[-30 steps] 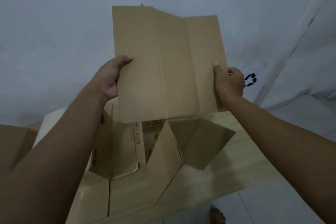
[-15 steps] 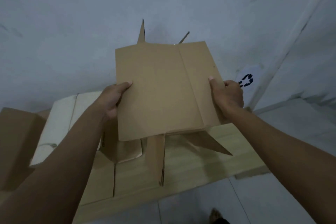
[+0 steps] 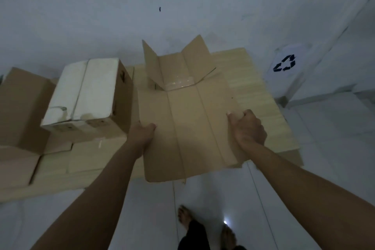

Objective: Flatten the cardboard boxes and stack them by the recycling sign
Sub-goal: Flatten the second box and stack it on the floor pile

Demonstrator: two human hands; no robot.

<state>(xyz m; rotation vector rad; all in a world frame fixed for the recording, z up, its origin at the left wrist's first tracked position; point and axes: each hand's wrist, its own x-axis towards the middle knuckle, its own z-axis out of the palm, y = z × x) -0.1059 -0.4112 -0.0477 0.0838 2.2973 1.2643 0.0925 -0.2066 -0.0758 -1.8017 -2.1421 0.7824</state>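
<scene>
Both hands clamp the creased brown flattened box: left hand (image 3: 143,131) and right hand (image 3: 248,128) pinching opposite side edges of it (image 3: 188,128), long axis pointing away, 2 flaps raised, above the pale wooden board (image 3: 255,87).

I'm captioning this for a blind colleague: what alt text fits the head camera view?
Both hands, left hand and right hand, grip the side edges of a flattened cardboard box over a low wooden platform. Unflattened boxes sit at left; a recycling sign stands at right.

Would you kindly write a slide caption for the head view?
Both hands, left hand and right hand, hold a flattened cardboard box near the recycling sign.
</scene>
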